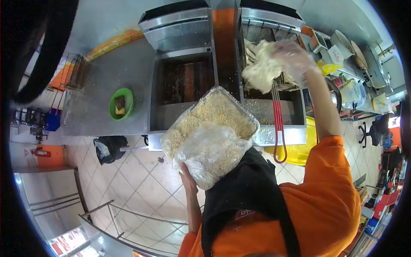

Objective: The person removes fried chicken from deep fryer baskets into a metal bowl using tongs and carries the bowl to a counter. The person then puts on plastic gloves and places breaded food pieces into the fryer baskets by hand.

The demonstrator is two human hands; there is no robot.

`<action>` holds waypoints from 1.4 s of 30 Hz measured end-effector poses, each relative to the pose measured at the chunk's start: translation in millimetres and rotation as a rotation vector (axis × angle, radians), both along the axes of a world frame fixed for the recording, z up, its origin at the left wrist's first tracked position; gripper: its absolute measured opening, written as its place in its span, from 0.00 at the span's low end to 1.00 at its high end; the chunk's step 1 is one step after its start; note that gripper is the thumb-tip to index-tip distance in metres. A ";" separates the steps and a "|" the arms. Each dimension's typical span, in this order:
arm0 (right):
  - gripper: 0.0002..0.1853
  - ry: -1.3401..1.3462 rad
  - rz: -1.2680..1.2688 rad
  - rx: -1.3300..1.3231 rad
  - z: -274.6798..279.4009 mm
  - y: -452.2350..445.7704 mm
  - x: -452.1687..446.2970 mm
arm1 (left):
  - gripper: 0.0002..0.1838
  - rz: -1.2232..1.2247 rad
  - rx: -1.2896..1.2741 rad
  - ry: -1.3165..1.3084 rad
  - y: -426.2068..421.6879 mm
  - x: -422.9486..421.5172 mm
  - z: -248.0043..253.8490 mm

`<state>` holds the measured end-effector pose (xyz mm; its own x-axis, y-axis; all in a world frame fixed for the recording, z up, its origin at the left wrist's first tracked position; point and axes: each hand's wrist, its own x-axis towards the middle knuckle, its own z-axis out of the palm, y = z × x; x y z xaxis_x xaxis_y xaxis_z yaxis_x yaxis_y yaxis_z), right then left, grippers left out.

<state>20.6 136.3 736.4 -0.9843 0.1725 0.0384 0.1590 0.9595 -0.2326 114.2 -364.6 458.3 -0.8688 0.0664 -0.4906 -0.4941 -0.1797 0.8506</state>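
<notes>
My left hand (pixel 187 176) is closed on the near left side of a metal tray (pixel 250 122), which tilts against my apron. Pale crumbs (pixel 214 107) fill the tray, and a clear plastic bag (pixel 209 147) covers its near part. My right hand (pixel 293 58), in clear plastic and blurred, grips a large floppy breaded cutlet (pixel 263 64) above the right fryer. Beneath it are wire fryer baskets (pixel 257 34), partly hidden, with breaded pieces inside. A red-coated basket handle (pixel 278 124) points toward me.
The left fryer (pixel 184 77) holds dark oil. A green bowl (pixel 121 104) with a small block in it sits on the steel counter (pixel 85 113). Below the right fryer is a yellow tub (pixel 295 150). A black bag (pixel 110 149) stands on the tiled floor. Pots and containers (pixel 342 45) crowd the right counter.
</notes>
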 end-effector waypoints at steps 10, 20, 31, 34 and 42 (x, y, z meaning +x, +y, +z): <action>0.15 -0.190 0.033 0.591 73.7 102.9 -41.8 | 0.42 -0.032 -0.014 0.005 0.5 -0.4 4.5; 0.29 0.141 -0.056 -1.005 19.0 -153.8 124.9 | 0.40 -0.046 0.059 -0.080 3.7 -3.2 16.4; 0.27 0.028 -1.171 -2.122 -270.0 -217.5 203.4 | 0.38 -0.147 0.086 -0.082 6.1 -1.8 31.4; 0.22 0.394 -1.287 -2.370 -327.3 -204.1 160.4 | 0.39 -0.173 0.120 -0.091 8.7 -1.6 37.1; 0.14 0.692 -0.908 -1.911 -289.1 -170.0 168.2 | 0.40 -0.159 0.102 -0.103 7.6 -0.6 46.9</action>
